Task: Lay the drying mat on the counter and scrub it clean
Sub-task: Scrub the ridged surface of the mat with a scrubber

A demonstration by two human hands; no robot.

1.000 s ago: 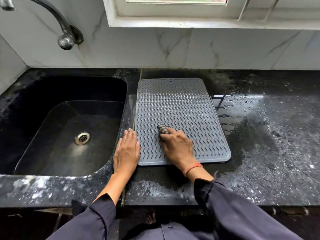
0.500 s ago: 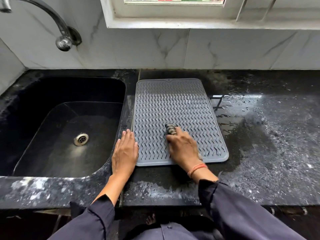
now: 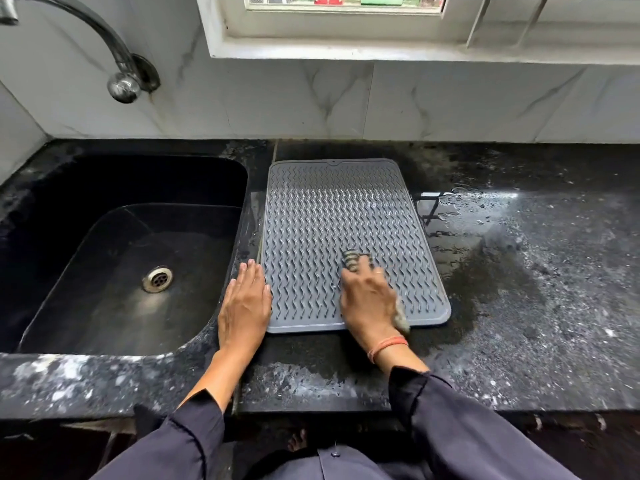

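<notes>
Mat [image 3: 332, 216] on counter [image 3: 536, 271], right of sink [image 3: 104, 209]; tap [image 3: 121, 83] behind sink.

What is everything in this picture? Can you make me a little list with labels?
place: dark stone counter beside a black sink
mat: grey drying mat lying flat on the counter, right of the sink
left hand: left hand flat, pressing at the mat's near left edge
right hand: right hand on the mat, holding a scrubber
tap: metal tap on the wall above the sink
counter state: wet patches to the right of the mat
sink: drain visible, no dishes in view
</notes>
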